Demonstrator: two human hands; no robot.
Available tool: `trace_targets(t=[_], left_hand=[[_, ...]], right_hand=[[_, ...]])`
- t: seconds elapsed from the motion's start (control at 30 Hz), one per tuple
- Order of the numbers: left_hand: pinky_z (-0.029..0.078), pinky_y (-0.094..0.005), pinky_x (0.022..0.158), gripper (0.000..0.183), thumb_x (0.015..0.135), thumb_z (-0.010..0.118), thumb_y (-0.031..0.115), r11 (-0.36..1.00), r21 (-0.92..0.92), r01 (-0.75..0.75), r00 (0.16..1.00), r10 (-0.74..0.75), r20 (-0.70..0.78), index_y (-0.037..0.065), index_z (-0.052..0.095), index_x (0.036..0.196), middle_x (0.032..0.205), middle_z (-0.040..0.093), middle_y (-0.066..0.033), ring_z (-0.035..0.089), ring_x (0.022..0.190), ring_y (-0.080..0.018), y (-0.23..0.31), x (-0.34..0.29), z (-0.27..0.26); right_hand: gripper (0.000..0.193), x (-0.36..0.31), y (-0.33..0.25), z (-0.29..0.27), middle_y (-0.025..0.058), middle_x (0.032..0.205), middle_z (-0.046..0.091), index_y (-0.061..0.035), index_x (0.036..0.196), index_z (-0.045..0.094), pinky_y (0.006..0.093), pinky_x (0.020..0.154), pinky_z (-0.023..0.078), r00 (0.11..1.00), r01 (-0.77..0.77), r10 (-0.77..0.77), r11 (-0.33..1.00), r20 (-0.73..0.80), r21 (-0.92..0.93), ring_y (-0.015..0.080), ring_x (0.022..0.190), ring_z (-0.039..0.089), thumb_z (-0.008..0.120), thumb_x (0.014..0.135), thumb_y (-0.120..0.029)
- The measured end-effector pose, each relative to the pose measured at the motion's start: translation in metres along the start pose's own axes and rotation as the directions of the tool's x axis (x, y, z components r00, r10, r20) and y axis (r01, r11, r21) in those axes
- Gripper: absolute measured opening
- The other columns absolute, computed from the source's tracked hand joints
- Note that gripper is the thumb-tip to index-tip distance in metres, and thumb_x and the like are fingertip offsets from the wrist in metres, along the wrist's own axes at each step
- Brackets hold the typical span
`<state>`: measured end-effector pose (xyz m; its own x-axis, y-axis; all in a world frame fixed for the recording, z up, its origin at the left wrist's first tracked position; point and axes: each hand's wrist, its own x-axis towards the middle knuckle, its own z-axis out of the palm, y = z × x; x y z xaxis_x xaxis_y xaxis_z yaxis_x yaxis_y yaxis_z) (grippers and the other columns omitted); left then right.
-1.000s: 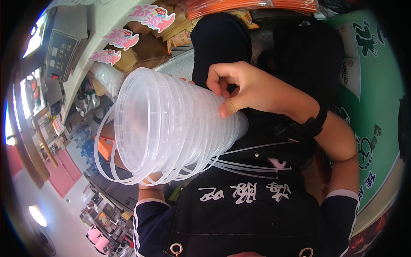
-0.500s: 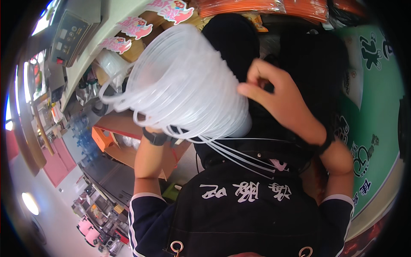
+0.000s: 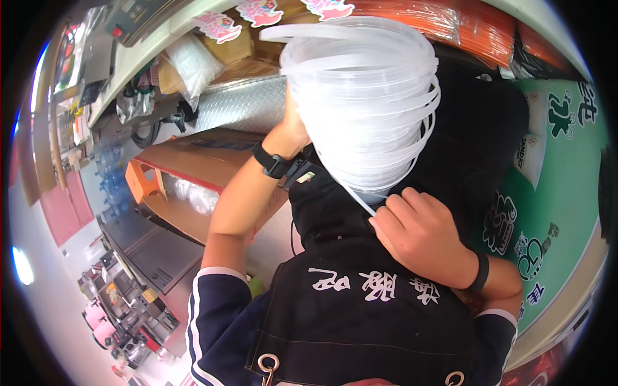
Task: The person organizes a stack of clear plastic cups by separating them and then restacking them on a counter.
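Note:
A tall nested stack of translucent white plastic buckets (image 3: pixel 367 116) stands nearly upright before me, wide rims at the far end. Thin strap handles loop around its sides. My left hand (image 3: pixel 296 125) grips the stack from its left side, its fingers mostly hidden behind the plastic. Close to the narrow base, my right hand (image 3: pixel 418 231) is closed, with bent fingers, on white handle straps (image 3: pixel 357 198) that run down from the stack. How many straps lie in those fingers is hidden.
An open cardboard box (image 3: pixel 187 151) holding clear plastic items is at the left, beside an orange stool (image 3: pixel 138 183). Orange wrapped bundles (image 3: pixel 479 29) lie along the far edge. A green printed panel (image 3: pixel 560 193) borders the right. My black apron (image 3: pixel 360 321) covers my lap.
The stack has swung from leaning left to nearly upright and shifted right. My right hand has come down from the stack's side to its base and closed on the dangling handle straps.

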<state>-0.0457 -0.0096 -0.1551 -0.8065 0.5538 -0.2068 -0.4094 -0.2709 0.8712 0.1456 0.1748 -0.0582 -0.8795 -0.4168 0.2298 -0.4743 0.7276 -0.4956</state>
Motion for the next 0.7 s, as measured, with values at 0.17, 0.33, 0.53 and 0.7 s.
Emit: trace_targets(t=[0.17, 0.33, 0.53, 0.7], left_hand=[[0.052, -0.0391, 0.1, 0.066, 0.104, 0.028, 0.054, 0.997, -0.064, 0.043, 0.996, -0.048, -0.08, 0.0, 0.047, 0.139, 0.134, 0.059, -0.0154, 0.061, 0.119, -0.023, 0.025, -0.007, 0.037], [0.052, -0.0377, 0.099, 0.07, 0.103, 0.028, 0.058, 1.0, 0.03, 0.003, 0.997, -0.001, -0.078, 0.001, 0.048, 0.138, 0.131, 0.06, -0.0138, 0.062, 0.117, -0.0223, 0.027, -0.006, 0.043], [0.052, -0.0365, 0.098, 0.07, 0.102, 0.029, 0.059, 1.0, 0.005, -0.003, 0.997, 0.003, -0.074, 0.003, 0.048, 0.139, 0.131, 0.06, -0.0128, 0.062, 0.116, -0.0208, 0.027, -0.005, 0.044], [0.05, -0.0359, 0.1, 0.069, 0.103, 0.027, 0.058, 0.999, 0.033, -0.031, 0.998, 0.032, -0.049, 0.003, 0.046, 0.141, 0.133, 0.059, -0.0124, 0.061, 0.117, -0.0204, 0.026, -0.003, 0.045]], right_hand=[[0.02, 0.005, 0.004, -0.024, 0.0032, 0.066, 0.043, -0.008, 0.072, 0.053, 0.0293, 0.052, 0.04, 0.998, -0.058, 0.057, 0.997, 0.032, 0.052, 0.0174, 0.061, 0.049, 0.072, 0.075, -0.016], [0.024, -0.002, 0.009, -0.035, 0.0043, 0.067, 0.05, -0.0054, 0.078, 0.056, 0.0314, 0.053, 0.042, 0.985, -0.125, 0.112, 0.987, 0.131, 0.098, 0.0202, 0.061, 0.054, 0.073, 0.082, -0.022], [0.014, 0.005, 0.017, -0.042, 0.0028, 0.07, 0.058, -0.002, 0.097, 0.061, 0.0241, 0.058, 0.042, 0.706, -0.707, 0.369, 0.321, 0.604, 0.63, 0.0122, 0.062, 0.056, 0.069, 0.09, -0.011], [0.013, 0.001, 0.03, -0.036, -0.0056, 0.069, 0.055, -0.0022, 0.095, 0.062, 0.021, 0.058, 0.039, 0.679, -0.721, 0.302, 0.104, 0.669, 0.685, 0.0026, 0.063, 0.048, 0.071, 0.09, -0.011]])
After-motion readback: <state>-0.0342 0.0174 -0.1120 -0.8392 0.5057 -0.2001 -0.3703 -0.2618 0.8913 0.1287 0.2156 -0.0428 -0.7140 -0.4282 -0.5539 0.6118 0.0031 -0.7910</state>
